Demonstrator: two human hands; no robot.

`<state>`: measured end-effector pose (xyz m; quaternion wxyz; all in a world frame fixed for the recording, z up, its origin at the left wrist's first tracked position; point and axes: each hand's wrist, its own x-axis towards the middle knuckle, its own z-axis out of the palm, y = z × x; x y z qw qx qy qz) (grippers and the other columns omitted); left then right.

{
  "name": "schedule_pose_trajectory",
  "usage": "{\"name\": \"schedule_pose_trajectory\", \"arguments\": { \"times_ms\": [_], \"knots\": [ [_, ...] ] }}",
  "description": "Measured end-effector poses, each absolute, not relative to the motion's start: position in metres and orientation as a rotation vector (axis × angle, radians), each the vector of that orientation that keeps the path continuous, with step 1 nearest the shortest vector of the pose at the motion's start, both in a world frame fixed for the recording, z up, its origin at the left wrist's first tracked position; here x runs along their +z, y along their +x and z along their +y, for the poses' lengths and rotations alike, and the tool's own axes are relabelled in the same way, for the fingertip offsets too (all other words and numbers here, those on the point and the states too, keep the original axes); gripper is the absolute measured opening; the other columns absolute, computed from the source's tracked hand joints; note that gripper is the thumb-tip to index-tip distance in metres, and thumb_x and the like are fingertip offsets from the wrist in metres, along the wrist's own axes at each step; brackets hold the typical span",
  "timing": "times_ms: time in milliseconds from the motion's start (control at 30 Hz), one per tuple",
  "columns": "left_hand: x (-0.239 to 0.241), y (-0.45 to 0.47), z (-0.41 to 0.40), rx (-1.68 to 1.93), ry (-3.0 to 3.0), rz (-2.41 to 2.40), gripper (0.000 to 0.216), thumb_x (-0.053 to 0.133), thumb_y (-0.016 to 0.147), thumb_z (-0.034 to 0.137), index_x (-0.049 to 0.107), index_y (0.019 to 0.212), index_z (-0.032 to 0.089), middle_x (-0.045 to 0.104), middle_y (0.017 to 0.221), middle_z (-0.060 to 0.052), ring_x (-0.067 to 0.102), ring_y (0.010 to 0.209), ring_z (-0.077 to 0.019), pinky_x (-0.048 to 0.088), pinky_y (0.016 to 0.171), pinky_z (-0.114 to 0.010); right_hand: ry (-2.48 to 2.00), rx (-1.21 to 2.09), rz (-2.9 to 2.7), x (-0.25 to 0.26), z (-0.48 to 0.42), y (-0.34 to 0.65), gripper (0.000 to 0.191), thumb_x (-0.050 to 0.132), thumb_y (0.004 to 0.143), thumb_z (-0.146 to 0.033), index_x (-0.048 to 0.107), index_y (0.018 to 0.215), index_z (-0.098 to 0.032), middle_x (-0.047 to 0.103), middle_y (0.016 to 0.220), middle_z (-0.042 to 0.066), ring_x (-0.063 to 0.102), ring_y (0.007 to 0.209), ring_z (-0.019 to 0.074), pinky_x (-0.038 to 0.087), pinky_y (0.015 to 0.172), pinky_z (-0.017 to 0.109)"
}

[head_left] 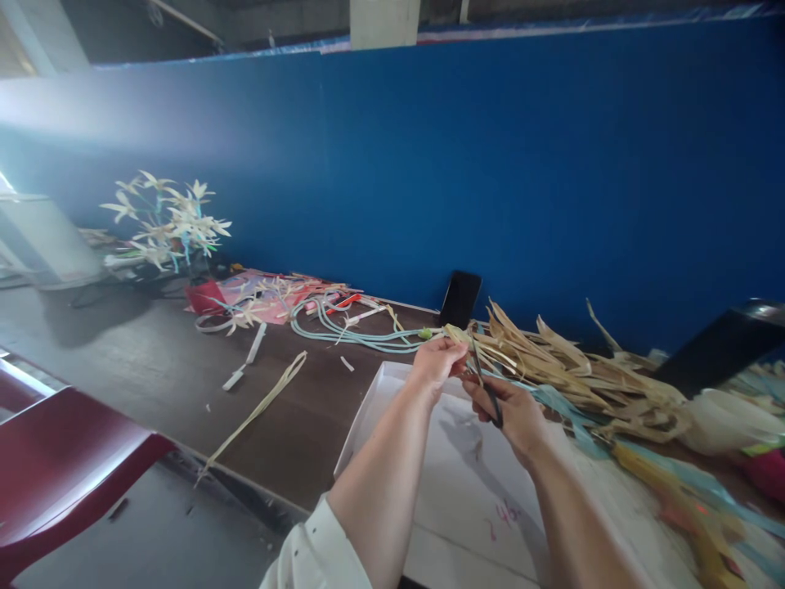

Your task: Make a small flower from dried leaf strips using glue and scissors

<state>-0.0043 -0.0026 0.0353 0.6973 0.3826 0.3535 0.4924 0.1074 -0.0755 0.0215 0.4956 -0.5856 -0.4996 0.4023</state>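
My left hand (pixel 439 360) is closed, pinching a small pale piece of dried husk (pixel 457 333) between thumb and fingers. My right hand (pixel 512 413) grips a pair of scissors (pixel 494 404) by the dark handles, its blades pointing up beside the husk piece. Whether the blades touch it, I cannot tell. Both hands are above a white shallow box (pixel 374 425) with pink handwriting inside. Just beyond and to the right of my hands lies a heap of dry tan husks (pixel 564 364). Light-blue cords (pixel 343 337) curve along the table to their left.
A black phone (pixel 459 298) leans against the blue partition (pixel 491 164). White flowers (pixel 177 221) rise near a red pot (pixel 205 297) at the left. A translucent bowl (pixel 729 421) and a yellow glue gun (pixel 680 499) lie right. Nearby are a husk strip (pixel 257 411) and a red chair (pixel 74 458).
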Motion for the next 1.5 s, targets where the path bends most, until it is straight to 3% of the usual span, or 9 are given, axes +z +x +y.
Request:
{"name": "schedule_pose_trajectory", "arguments": {
  "times_ms": [167, 367, 633, 933, 1133, 1500],
  "knots": [
    [0.034, -0.004, -0.002, 1.093, 0.839, 0.772, 0.022, 0.071, 0.062, 0.028, 0.056, 0.060, 0.012, 0.053, 0.057, 0.000, 0.046, 0.046, -0.0057, 0.040, 0.055, -0.023, -1.397, 0.966, -1.253, 0.025, -0.077, 0.108, 0.038, 0.071, 0.061, -0.043, 0.071, 0.088, -0.015, 0.045, 0.044, -0.004, 0.036, 0.044, 0.0090, 0.026, 0.043, 0.023],
    [0.035, -0.004, -0.003, 1.084, 0.814, 0.762, 0.022, 0.070, 0.063, 0.027, 0.054, 0.059, 0.013, 0.051, 0.054, 0.001, 0.046, 0.047, -0.0058, 0.039, 0.055, -0.022, -1.374, 0.989, -1.229, 0.024, -0.076, 0.107, 0.040, 0.071, 0.060, -0.044, 0.071, 0.088, -0.015, 0.046, 0.045, -0.004, 0.038, 0.045, 0.0099, 0.029, 0.044, 0.025],
    [0.034, -0.006, 0.002, 1.229, 0.777, 0.798, 0.021, 0.067, 0.064, 0.026, 0.052, 0.058, 0.013, 0.047, 0.050, 0.003, 0.041, 0.044, -0.0044, 0.033, 0.049, -0.019, -1.397, 0.932, -1.214, 0.022, -0.075, 0.104, 0.045, 0.073, 0.059, -0.044, 0.066, 0.094, -0.016, 0.057, 0.058, 0.000, 0.052, 0.057, 0.0150, 0.039, 0.052, 0.026],
    [0.036, -0.006, -0.002, 1.182, 0.926, 0.737, 0.025, 0.070, 0.060, 0.033, 0.055, 0.060, 0.013, 0.048, 0.051, 0.003, 0.041, 0.045, -0.0047, 0.032, 0.048, -0.019, -1.262, 0.737, -0.923, 0.023, -0.071, 0.111, 0.050, 0.076, 0.058, -0.041, 0.061, 0.101, -0.021, 0.063, 0.081, 0.003, 0.057, 0.071, 0.0162, 0.040, 0.054, 0.023],
    [0.037, -0.002, -0.008, 1.072, 1.073, 0.733, 0.027, 0.070, 0.059, 0.035, 0.055, 0.060, 0.013, 0.047, 0.049, 0.003, 0.039, 0.046, -0.0048, 0.033, 0.049, -0.020, -1.190, 0.777, -0.890, 0.016, -0.068, 0.117, 0.056, 0.076, 0.060, -0.037, 0.058, 0.111, -0.021, 0.061, 0.072, 0.001, 0.053, 0.058, 0.0128, 0.035, 0.046, 0.021],
    [0.034, 0.000, -0.009, 1.046, 1.184, 0.787, 0.023, 0.068, 0.061, 0.033, 0.058, 0.062, 0.013, 0.049, 0.052, 0.001, 0.042, 0.048, -0.0061, 0.035, 0.052, -0.021, -1.177, 0.739, -0.868, 0.020, -0.069, 0.116, 0.054, 0.078, 0.054, -0.036, 0.061, 0.103, -0.018, 0.057, 0.067, -0.001, 0.047, 0.053, 0.0098, 0.035, 0.046, 0.021]
  ]
}}
